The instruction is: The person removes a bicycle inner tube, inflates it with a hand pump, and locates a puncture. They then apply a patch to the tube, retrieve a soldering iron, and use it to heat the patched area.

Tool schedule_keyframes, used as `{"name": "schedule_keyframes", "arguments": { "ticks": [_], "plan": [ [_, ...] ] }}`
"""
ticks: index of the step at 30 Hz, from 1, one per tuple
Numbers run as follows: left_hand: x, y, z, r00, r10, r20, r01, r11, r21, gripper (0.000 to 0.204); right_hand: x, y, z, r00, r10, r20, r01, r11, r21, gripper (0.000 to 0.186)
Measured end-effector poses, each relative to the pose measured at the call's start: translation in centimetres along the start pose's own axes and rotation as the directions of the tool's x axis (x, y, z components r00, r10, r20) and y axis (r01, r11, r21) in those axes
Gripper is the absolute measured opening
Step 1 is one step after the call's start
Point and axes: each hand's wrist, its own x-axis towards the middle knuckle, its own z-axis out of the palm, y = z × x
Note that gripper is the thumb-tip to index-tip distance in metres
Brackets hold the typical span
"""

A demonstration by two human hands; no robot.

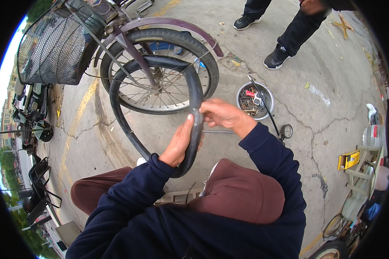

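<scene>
Head view: hands [203,129] gripping inner tube [121,108]

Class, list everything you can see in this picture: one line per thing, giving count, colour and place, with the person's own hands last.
inner tube: one, black, looped between the hands and the wheel
bicycle wheel: one, black tyre, upper centre
mudguard: one, purple, over the wheel
basket: one, dark wire, upper left
metal bowl: one, silver, holds small parts, right of the wheel
yellow box: one, right edge
bystander's shoes: two, black, top
left hand: one, gripping the tube
right hand: one, pinching the tube
</scene>
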Motion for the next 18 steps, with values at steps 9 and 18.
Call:
{"name": "schedule_keyframes", "arguments": {
  "ticks": [9, 18],
  "plan": [
    [-0.17, 0.07, -0.04, 1.000, 0.007, -0.011, -0.007, 1.000, 0.014, 0.057, -0.19, 0.73, 0.75, 0.999, -0.045, 0.001, 0.045, 0.999, 0.024, 0.010],
    [-0.22, 0.27, -0.05, 1.000, -0.006, -0.001, 0.006, 1.000, 0.003, 0.058, -0.09, 0.73, -0.04, 0.998, -0.044, 0.044, 0.041, 0.996, 0.080, 0.007]
  ]
}}
